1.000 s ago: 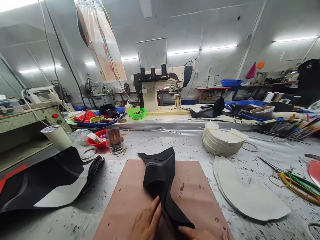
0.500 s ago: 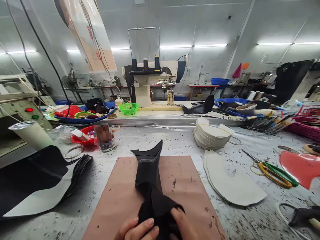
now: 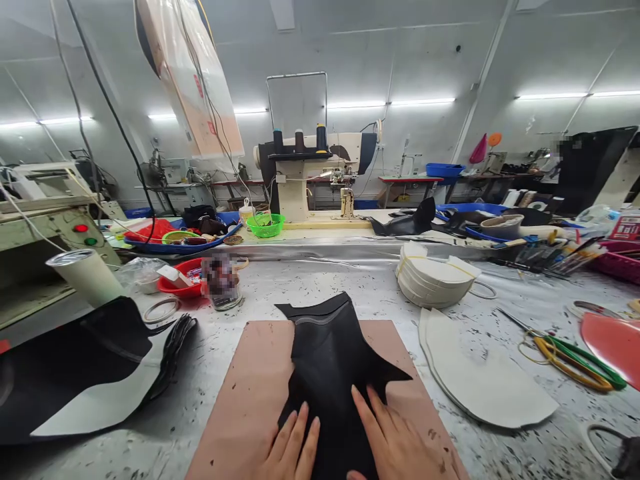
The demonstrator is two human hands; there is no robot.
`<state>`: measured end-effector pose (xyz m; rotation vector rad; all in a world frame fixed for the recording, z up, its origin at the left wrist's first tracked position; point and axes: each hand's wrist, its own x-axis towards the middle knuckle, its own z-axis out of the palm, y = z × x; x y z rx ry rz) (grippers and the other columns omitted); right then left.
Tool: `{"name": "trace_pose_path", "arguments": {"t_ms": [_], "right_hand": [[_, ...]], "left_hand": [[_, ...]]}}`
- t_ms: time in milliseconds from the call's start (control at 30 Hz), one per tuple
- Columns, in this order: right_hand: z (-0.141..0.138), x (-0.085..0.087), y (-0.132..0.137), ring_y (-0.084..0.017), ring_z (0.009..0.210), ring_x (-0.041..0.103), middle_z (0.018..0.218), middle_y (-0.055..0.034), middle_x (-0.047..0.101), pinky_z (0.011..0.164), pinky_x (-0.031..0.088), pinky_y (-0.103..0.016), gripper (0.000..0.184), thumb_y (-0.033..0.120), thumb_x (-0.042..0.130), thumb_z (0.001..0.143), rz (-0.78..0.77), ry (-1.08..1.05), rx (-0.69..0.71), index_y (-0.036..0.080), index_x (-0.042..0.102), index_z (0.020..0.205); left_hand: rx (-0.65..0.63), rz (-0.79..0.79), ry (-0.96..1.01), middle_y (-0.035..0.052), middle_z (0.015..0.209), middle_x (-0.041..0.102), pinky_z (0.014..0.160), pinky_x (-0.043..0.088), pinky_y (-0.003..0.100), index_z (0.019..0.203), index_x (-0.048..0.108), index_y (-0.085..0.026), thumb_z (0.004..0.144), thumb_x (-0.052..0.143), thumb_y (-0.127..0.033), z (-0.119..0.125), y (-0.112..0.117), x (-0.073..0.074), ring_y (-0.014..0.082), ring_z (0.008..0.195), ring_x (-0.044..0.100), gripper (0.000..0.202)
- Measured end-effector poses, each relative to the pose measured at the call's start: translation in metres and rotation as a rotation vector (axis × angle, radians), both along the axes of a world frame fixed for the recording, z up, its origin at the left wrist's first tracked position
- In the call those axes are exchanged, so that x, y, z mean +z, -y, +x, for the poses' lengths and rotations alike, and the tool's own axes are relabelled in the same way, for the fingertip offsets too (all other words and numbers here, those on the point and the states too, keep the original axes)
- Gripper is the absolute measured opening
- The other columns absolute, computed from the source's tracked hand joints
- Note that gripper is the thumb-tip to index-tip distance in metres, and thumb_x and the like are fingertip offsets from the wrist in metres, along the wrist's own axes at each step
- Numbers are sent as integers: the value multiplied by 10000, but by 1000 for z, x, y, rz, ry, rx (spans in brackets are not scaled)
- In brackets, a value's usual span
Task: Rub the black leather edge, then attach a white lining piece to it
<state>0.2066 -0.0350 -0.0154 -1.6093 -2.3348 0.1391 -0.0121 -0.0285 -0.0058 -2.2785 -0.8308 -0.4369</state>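
Note:
A black cut piece of material point(image 3: 335, 363) lies spread flat on a brown board point(image 3: 250, 393) in front of me. My left hand point(image 3: 293, 447) rests flat on its lower left part, fingers stretched out. My right hand point(image 3: 395, 443) presses flat on its lower right part, fingers apart. Neither hand grips anything.
A stack of black and white pieces point(image 3: 90, 373) lies at the left. White curved pieces point(image 3: 485, 387) and a bundled white stack point(image 3: 435, 277) lie at the right, with yellow and green scissors point(image 3: 575, 357) beyond. A jar point(image 3: 220, 283), red bowl point(image 3: 180, 283) and sewing machine point(image 3: 315, 170) stand behind.
The black piece was folded and bunched in both hands; now it lies opened out flat on the board with both palms pressing on it.

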Motion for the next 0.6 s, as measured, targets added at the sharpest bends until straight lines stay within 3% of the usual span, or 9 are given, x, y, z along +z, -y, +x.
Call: {"name": "trace_pose_path", "arguments": {"t_ms": [67,133,233,333,433,533,600], "right_hand": [[-1,8,-13,-305,1087,558,1258,-187,537,840,499,-394,560,248,583,748,-40,-55,-29,113,469,1279],[-2,21,-33,-263,994,610,1114,-167,629,802,500,-353,358,266,495,835,-94,-116,-144,97,543,1147],[-4,40,-68,-282,768,651,817,-138,678,644,483,-361,332,419,449,883,-196,-53,-323,127,607,880],[-11,49,-93,-303,755,644,775,-145,672,610,443,-345,257,366,515,847,-210,2,-321,142,612,767],[-17,50,-98,-236,747,640,786,-84,675,615,429,-296,190,266,446,878,-176,-64,-255,169,599,820],[-12,46,-85,-199,768,637,826,-46,674,652,449,-280,239,310,368,919,-182,-287,-178,193,576,917],[-2,37,-70,-214,924,623,1011,-76,663,760,471,-304,287,345,369,913,-239,-479,-121,182,555,1059]], "left_hand": [[42,-97,12,81,960,708,599,482,264,1060,619,-152,850,487,-277,4,-5,-6,187,752,656,277],[113,-230,83,73,930,706,604,503,296,979,632,-195,765,609,-419,9,-8,-12,217,726,652,310],[169,-353,177,93,1113,650,779,512,401,841,631,-230,665,700,-436,17,-13,-18,317,999,604,280],[200,-508,172,136,1313,512,896,467,461,1033,622,-214,674,688,-403,24,-16,-20,363,1188,473,411],[323,-738,157,160,1362,436,941,436,489,1308,464,-177,738,619,-371,34,-14,-13,367,1230,420,622],[409,-909,157,175,1389,372,971,395,514,1370,374,-161,780,559,-403,40,-13,0,373,1263,365,664],[426,-950,160,148,1409,355,973,382,526,1380,348,-223,779,558,-449,39,-14,4,372,1264,369,676]]}}
